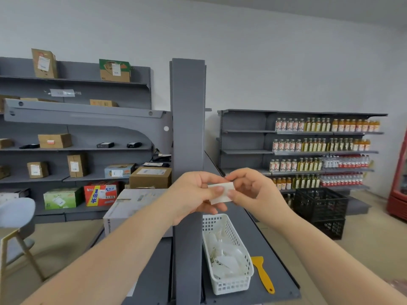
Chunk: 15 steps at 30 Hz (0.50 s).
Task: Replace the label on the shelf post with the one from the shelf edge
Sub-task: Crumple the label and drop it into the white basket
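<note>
A small white paper label (221,193) is held up in front of the tall grey shelf post (187,119). My left hand (193,194) pinches its left side between thumb and fingers. Its right edge is gripped by the fingertips of my right hand (253,190). The hands sit just right of the post's front face, above the grey shelf (273,274). No label shows on the visible part of the post.
A white mesh basket (229,282) of crumpled paper scraps and a yellow scraper (263,275) lie on the shelf below my hands. Black crates (321,208) stand on the floor at right, cardboard boxes (149,177) at left, stocked bottle shelves behind.
</note>
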Motion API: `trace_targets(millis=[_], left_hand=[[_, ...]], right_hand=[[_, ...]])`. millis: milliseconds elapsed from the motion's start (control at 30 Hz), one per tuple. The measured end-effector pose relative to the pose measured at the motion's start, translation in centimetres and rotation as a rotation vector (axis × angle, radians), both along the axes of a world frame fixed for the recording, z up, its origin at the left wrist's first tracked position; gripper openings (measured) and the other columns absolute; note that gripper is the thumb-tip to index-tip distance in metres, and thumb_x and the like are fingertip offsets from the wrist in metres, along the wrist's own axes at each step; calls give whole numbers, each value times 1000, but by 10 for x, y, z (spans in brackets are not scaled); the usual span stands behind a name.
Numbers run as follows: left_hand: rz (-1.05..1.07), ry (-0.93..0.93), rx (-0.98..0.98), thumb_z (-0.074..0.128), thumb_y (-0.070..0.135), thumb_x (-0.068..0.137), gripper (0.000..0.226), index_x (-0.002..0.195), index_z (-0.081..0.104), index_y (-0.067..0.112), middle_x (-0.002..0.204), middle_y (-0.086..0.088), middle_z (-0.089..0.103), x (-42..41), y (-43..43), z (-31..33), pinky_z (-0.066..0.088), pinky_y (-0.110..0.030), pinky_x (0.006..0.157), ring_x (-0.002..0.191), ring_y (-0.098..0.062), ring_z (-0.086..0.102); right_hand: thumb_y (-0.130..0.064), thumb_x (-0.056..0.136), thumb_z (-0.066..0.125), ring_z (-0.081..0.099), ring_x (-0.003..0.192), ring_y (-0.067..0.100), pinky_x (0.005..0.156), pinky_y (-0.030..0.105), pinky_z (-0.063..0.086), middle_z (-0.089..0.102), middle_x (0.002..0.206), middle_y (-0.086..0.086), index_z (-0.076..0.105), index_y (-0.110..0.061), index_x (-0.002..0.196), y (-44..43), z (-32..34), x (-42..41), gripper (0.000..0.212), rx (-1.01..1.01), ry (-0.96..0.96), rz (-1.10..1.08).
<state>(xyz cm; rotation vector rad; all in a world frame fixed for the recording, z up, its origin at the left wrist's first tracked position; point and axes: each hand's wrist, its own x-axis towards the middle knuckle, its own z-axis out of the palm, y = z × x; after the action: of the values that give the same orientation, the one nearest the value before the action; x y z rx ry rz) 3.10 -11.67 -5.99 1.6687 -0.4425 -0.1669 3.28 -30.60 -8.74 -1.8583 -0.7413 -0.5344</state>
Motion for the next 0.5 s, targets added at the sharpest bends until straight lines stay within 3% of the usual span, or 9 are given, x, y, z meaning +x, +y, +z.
trace_targets(millis=[133,233,333,500], left_hand=[[24,-7,12,61,6,93,22,114,58,6,72,-14,70,-2,-11,-17,56,-23,48,53,-17,68],[-25,58,-77,60,12,94,20,113,57,6,80,-20,72,-4,-18,-23,62,-32,62,64,-25,73],[-109,191,-194,50,24,98,29,111,62,0,89,-26,73,-4,-27,-25,62,-37,72,74,-30,74],[-82,293,-268,55,-1,94,15,108,60,2,76,-16,74,1,-41,-38,62,-30,66,62,-20,73]], right_hand=[[-8,83,71,64,67,33,64,40,58,68,71,14,69,-15,89,-1,-16,-7,10,65,38,-50],[0,82,70,66,61,15,59,24,57,70,67,2,70,-11,79,-7,-23,-9,12,150,74,-85],[10,81,67,68,66,9,64,23,58,73,70,-9,71,-12,75,-16,-28,-9,23,162,63,-155],[10,80,67,69,76,3,72,16,55,74,78,-17,74,-26,80,-31,-39,-15,37,24,-44,-236]])
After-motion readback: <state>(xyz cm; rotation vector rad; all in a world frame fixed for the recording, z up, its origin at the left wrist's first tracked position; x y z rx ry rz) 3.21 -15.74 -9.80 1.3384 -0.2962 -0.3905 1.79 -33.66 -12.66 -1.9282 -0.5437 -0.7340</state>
